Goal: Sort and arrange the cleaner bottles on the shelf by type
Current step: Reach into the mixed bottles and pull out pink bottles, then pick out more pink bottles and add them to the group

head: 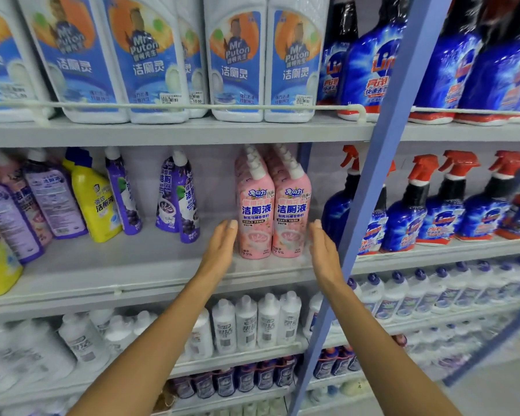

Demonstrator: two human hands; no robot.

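Two rows of pink plastic cleaner bottles with white caps (272, 214) stand upright, side by side, mid-shelf. Left of them, purple bottles (177, 196) and a yellow bottle (95, 202) lean, loosely scattered.

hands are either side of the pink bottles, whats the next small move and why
Probably close both hands in on the pink bottles and square the two rows. The left hand and right hand are open, flanking them, neither in a grip. That group already stands upright together, while the purple bottles and yellow bottle to the left lean, mixed and scattered, for later.
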